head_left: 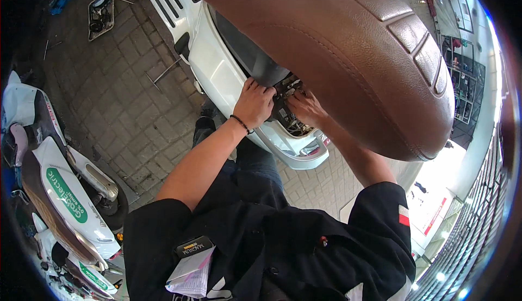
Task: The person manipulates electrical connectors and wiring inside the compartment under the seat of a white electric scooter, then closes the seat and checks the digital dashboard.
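Note:
In front of me stands a white scooter [218, 75] with its brown seat [348, 56] tipped up over the right side. Between the dark plastic storage bucket [267, 71] and the tail, an opening [288, 117] shows wires and metal parts. My left hand [255, 105] is at the opening's left edge, its fingers curled down against the end of the bucket. From the right, my right hand [306, 108] reaches under the seat, fingers bent together among the parts. Both hands look closed, but what their fingertips hold is hidden. A white grab rail [304, 162] curves round the tail.
On the brick paving [128, 97] at far left lies a tray [101, 15] of parts, with a T-handled tool [162, 73] nearer the scooter. White scooters [76, 203] are parked along the left. A shelf rack [462, 78] stands at far right, near a roller shutter [481, 219].

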`<state>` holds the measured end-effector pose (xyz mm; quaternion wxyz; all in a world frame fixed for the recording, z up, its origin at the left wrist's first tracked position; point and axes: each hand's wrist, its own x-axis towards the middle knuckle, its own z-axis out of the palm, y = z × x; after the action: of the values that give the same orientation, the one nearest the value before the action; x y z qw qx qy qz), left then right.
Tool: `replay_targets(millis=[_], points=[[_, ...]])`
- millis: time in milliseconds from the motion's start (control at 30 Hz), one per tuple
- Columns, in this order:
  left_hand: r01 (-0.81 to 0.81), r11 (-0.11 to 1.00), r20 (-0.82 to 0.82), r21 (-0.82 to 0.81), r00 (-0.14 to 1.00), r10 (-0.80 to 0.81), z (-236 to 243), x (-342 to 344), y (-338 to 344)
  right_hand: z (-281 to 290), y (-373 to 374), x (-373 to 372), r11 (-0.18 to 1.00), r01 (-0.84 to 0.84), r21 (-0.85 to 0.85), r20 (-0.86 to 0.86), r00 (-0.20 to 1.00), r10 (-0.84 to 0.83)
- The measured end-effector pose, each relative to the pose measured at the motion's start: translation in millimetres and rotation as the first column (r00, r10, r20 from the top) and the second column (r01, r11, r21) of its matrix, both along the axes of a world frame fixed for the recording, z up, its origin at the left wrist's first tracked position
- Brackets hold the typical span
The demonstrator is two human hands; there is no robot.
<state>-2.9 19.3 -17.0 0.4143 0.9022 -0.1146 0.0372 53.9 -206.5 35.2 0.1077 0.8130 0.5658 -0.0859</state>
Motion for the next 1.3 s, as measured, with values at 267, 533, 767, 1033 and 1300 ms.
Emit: replay_targets(millis=[267, 533, 767, 1033, 1300], points=[[0.018, 1.0, 0.011, -0.002, 1.0, -0.018, 4, -2, -2, 17, -17, 23, 0.898, 0.431, 0.09, -0.05, 0.902, -0.428], [0.046, 0.998, 0.01, 0.037, 0.999, -0.047, 1, 0, 0, 43, -31, -5, 0.571, 0.785, 0.243, -0.314, 0.62, -0.719], [0.142, 0.969, 0.002, -0.203, 0.99, -0.144, -60, -10, -1, 66, -45, -41, 0.102, 0.951, 0.292, -0.751, 0.294, -0.592], [0.236, 0.93, -0.043, 0.281, 0.971, -0.233, -26, -7, 14, 19, -91, -56, 0.05, 0.981, 0.187, -0.952, 0.193, -0.237], [0.438, 0.897, -0.04, -0.054, 0.897, -0.441, 58, 20, -73, 6, -97, -67, -0.006, 0.95, 0.313, -0.948, 0.312, -0.061]])
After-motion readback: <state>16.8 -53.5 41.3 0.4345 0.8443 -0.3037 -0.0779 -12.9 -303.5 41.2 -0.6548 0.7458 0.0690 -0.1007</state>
